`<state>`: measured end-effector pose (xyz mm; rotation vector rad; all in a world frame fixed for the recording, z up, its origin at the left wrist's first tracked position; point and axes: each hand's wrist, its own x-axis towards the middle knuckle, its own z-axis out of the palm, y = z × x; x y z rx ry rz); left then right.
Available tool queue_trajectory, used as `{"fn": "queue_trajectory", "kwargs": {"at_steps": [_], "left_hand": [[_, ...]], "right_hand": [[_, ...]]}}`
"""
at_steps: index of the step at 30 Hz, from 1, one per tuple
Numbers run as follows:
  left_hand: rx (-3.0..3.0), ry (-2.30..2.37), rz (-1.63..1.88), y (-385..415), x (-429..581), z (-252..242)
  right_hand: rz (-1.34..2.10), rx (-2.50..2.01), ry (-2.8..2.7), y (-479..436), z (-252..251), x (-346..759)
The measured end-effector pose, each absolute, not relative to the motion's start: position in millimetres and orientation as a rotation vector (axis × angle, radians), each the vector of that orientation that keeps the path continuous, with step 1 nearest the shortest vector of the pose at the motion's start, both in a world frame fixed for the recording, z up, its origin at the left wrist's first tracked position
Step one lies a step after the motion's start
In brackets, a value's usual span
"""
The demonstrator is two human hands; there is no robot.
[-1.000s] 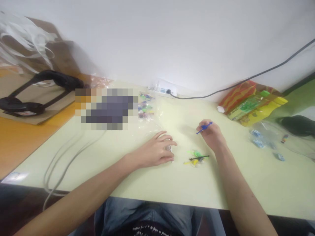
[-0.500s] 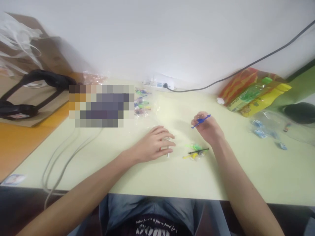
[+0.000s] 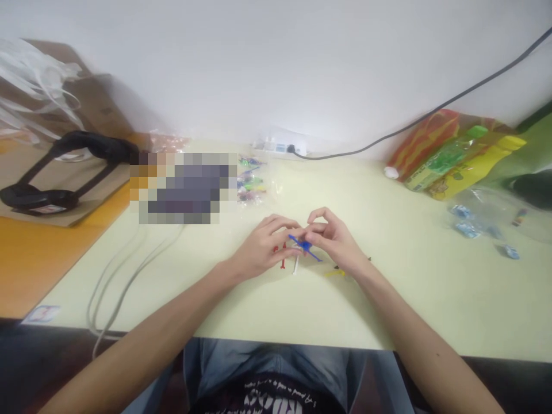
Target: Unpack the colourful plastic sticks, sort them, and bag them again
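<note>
A small blue plastic toy piece [image 3: 306, 245], a thin rod with a wider middle, is tilted between my two hands. My right hand [image 3: 334, 238] pinches it with thumb and forefinger. My left hand [image 3: 263, 247] meets it from the other side, its thumb and forefinger closed at the piece. Below the left fingers, a white stick-like piece [image 3: 295, 264] and a red piece [image 3: 283, 259] show on the table. Under the right hand lies a yellow piece [image 3: 335, 273], with dark bits beside it mostly covered by the hand and wrist.
Clear bags of colourful pieces [image 3: 251, 181] lie at the back, beside a blurred-out area [image 3: 185, 190]. A power strip [image 3: 280, 141] is against the wall. A green-capped bottle [image 3: 448, 155], snack bags and blue-white packets [image 3: 468, 230] are on the right; pale cables [image 3: 114, 293] on the left.
My right hand has moved left with the blue piece, bringing it to my left hand. The left fingers have drawn in, and the red and white pieces show more.
</note>
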<state>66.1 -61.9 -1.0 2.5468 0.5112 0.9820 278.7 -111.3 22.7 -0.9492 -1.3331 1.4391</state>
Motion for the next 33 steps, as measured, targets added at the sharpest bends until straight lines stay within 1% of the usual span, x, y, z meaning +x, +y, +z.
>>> {"fn": "queue_trajectory", "kwargs": {"at_steps": [7,14,22,28,33], "left_hand": [[2.570,0.467,0.954,-60,66,-2],[2.524,0.477,1.021,-62,65,-2],[2.485,0.462,1.061,-63,66,3],[2.387,0.620,1.157,-61,64,6],[2.390,0.640,1.126,-61,63,5]], "right_hand": [[1.420,-0.928,-1.386,-115,18,269],[1.196,-1.081,-1.540,-119,11,268],[0.737,-1.306,-1.699,-124,7,272],[0.383,-1.189,-1.910,-127,16,276],[0.196,-1.154,-2.119,-126,14,275]]}}
